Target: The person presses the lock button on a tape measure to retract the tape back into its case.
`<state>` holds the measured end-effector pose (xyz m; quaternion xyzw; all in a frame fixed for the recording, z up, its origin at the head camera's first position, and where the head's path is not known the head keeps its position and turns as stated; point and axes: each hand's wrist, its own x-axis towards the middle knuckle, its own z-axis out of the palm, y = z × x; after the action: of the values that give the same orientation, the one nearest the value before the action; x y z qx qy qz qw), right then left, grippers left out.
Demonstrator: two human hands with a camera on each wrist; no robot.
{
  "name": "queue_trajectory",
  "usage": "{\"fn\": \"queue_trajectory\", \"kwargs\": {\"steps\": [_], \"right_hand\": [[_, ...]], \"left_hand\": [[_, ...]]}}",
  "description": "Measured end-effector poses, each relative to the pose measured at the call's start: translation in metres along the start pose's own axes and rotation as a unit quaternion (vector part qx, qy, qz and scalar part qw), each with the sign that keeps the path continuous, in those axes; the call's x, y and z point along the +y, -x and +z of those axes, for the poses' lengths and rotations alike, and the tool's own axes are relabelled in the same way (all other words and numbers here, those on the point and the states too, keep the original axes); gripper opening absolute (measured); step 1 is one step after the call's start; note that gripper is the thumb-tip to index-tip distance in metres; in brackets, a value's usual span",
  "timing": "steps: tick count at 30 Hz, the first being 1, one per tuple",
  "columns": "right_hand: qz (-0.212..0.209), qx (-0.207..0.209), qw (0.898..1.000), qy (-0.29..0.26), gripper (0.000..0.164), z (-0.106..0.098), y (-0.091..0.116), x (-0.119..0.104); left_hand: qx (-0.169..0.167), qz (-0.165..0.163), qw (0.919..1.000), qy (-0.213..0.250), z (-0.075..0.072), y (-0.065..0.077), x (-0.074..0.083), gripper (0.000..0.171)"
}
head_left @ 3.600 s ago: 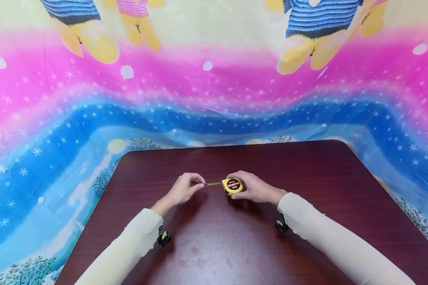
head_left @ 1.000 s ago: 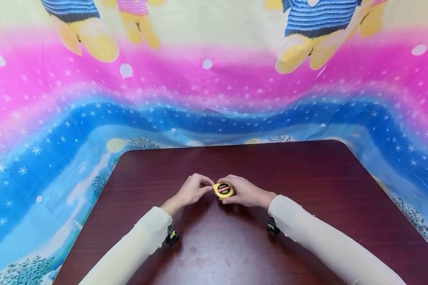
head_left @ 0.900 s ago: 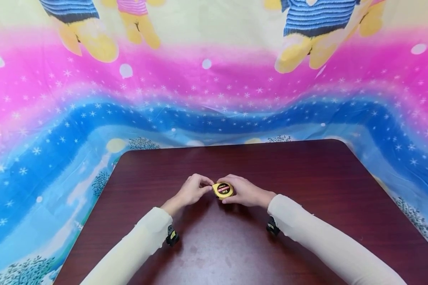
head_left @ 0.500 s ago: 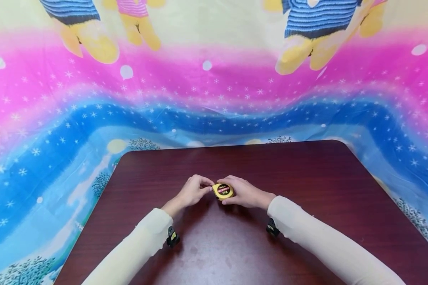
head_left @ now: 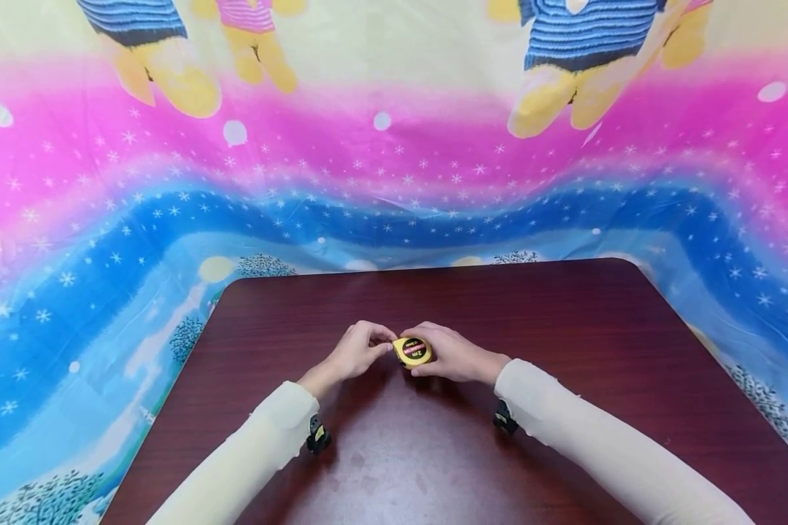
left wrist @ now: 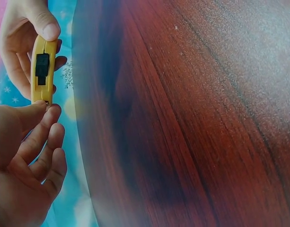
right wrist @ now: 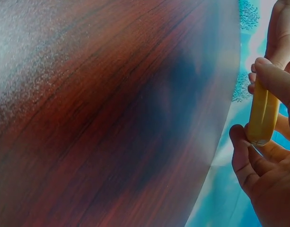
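A yellow tape measure (head_left: pixel 412 351) with a dark round "2m" label is held above the table between both hands. My right hand (head_left: pixel 453 354) grips its case, thumb on one edge and fingers on the other. At the mouth of the case, my left hand (head_left: pixel 354 353) pinches the small end of the tape between thumb and index finger; its other fingers are loosely bent in the left wrist view. A black slide button (left wrist: pixel 42 68) sits on the narrow side of the case. No length of blade shows between the hands. In the right wrist view, the plain yellow back (right wrist: pixel 263 116) is visible.
A dark red-brown wooden table (head_left: pixel 394 437) with rounded far corners lies beneath the hands. Behind and beside it hangs a colourful printed cloth (head_left: pixel 394 168). Black wrist cameras sit under both pale sleeves (head_left: pixel 565 408).
At 3.6 s ago, a short length of blade stretched between the hands. Since then the hands have come together and the blade has gone into the case. Over the last second, little differs.
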<state>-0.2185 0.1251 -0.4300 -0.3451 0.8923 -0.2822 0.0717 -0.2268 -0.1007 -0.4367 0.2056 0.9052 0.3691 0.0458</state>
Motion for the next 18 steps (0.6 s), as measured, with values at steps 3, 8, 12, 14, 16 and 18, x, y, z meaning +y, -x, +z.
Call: {"fn": "queue_trajectory", "kwargs": {"steps": [3,8,12,14,16,18], "right_hand": [[-0.001,-0.001,1.000,0.003,0.062,-0.0011,-0.0001,-0.0002],[0.002,-0.003,1.000,0.006,0.062,-0.0034,0.0003,-0.0010],[0.004,-0.003,1.000,0.007,0.062,-0.0046,0.0010,-0.0002],[0.006,-0.004,1.000,0.009,0.061,-0.0047,0.0013,0.0010],[0.009,-0.004,1.000,0.013,0.062,-0.0046,0.0021,0.0027],[0.015,-0.004,1.000,0.014,0.062,-0.0051,0.0028,0.0046]], "left_hand": [[-0.001,0.002,1.0000,0.000,-0.0009,-0.0003,0.0000,0.012],[-0.006,0.003,1.0000,0.007,-0.0018,-0.0005,0.0003,0.012],[-0.008,0.004,0.9999,0.008,-0.0034,0.0003,0.0005,0.012],[-0.006,0.003,0.9999,0.007,-0.0045,0.0011,0.0003,0.012],[-0.004,0.000,1.0000,0.006,-0.0051,0.0019,-0.0004,0.012],[-0.002,-0.003,1.0000,0.009,-0.0059,0.0032,-0.0012,0.013]]}}
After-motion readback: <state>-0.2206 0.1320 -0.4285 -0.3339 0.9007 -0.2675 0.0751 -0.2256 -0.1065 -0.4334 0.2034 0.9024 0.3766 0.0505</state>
